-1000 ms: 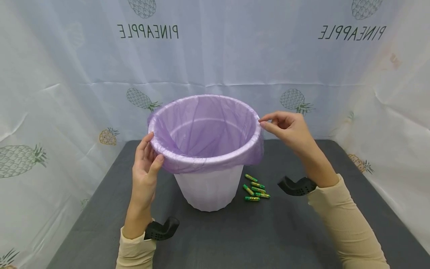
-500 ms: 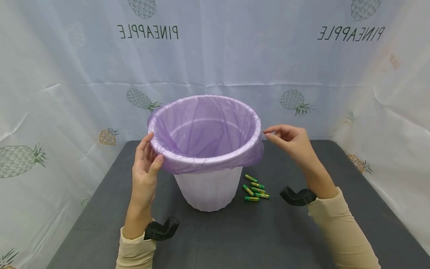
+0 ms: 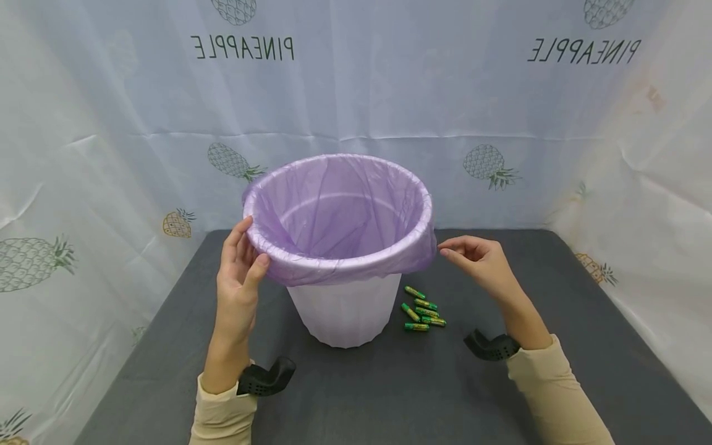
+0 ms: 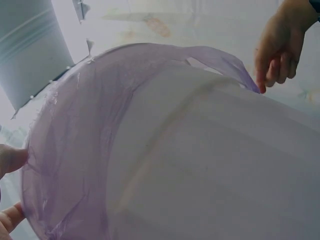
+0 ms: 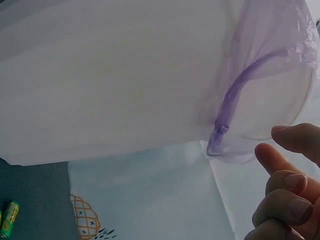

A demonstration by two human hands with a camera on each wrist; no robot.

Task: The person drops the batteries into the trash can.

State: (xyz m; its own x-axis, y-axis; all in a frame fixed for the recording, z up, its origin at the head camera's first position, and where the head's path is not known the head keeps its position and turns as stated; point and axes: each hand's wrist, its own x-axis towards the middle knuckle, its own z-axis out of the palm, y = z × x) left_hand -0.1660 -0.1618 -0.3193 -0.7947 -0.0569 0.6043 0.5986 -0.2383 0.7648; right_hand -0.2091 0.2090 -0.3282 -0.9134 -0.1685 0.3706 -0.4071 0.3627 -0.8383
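A white trash can stands on the dark table, lined with a purple trash bag whose top is folded down over the rim. My left hand holds the rim at the left, thumb at the front and fingers round the side; its fingertips show at the rim in the left wrist view. My right hand is at the bag's hanging right edge. In the right wrist view its thumb and index finger stand slightly apart beside the bag's gathered fold, the other fingers curled.
Several green and yellow batteries lie on the table just right of the trash can. A pineapple-print curtain hangs behind and along both sides. Each wrist bears a black camera mount.
My right hand has moved down from the rim, along the right side of the trash can to the bag's lower edge. My left hand has stayed at the rim.
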